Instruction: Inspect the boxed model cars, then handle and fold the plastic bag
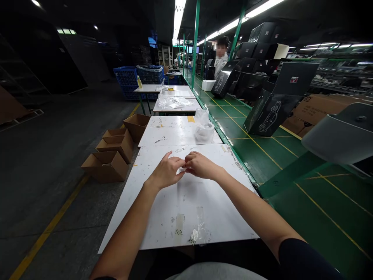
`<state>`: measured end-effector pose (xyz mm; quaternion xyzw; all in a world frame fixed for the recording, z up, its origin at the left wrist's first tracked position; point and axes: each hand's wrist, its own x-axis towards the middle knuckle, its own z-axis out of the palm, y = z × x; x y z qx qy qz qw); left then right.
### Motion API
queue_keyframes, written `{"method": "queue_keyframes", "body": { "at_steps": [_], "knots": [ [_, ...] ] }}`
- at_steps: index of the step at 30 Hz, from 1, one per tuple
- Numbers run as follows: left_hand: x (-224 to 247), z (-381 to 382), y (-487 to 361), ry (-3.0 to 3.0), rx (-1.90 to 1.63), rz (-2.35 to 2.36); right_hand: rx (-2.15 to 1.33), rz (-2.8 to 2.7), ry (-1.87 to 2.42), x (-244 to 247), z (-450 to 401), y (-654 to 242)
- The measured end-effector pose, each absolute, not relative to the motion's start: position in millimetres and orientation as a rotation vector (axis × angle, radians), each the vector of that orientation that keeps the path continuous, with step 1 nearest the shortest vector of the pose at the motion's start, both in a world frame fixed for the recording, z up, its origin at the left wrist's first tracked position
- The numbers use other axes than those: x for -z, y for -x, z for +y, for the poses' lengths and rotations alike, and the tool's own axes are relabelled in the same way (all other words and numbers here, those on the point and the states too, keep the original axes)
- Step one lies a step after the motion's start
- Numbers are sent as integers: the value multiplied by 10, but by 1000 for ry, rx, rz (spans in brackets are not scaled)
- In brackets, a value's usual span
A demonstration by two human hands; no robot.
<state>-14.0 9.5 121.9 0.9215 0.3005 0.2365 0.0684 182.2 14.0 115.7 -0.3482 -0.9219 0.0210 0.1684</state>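
My left hand (166, 171) and my right hand (201, 165) meet above the middle of the white tabletop (163, 210). Between their fingertips shows a small bit of thin whitish plastic film (181, 170), mostly hidden by the fingers. The fingers of my right hand are pinched together on it. My left thumb and fingers close on its other side, while one left finger sticks up. Past my hands, on the adjoining white table, stands a bunched white plastic bag (204, 133).
Open cardboard boxes (106, 165) stand on the floor at left. A green conveyor surface (233, 116) runs along the right, carrying black printed boxes (264, 112). A grey curved part (340, 136) juts in at right. Clear plastic sheets (175, 102) lie farther off; a person (220, 62) stands beyond.
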Motion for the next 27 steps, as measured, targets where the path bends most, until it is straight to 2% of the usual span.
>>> {"method": "queue_keyframes", "body": {
  "at_steps": [8, 23, 27],
  "knots": [
    [-1279, 142, 180, -2843, -674, 845, -92, -2672, 1028, -1187, 124, -1812],
    [-1320, 160, 137, -3007, -375, 850, -197, -2709, 1045, -1198, 86, -1889],
    [-1326, 144, 97, -2993, -331, 878, -265, -2715, 1163, -1238, 42, -1903]
  ]
}}
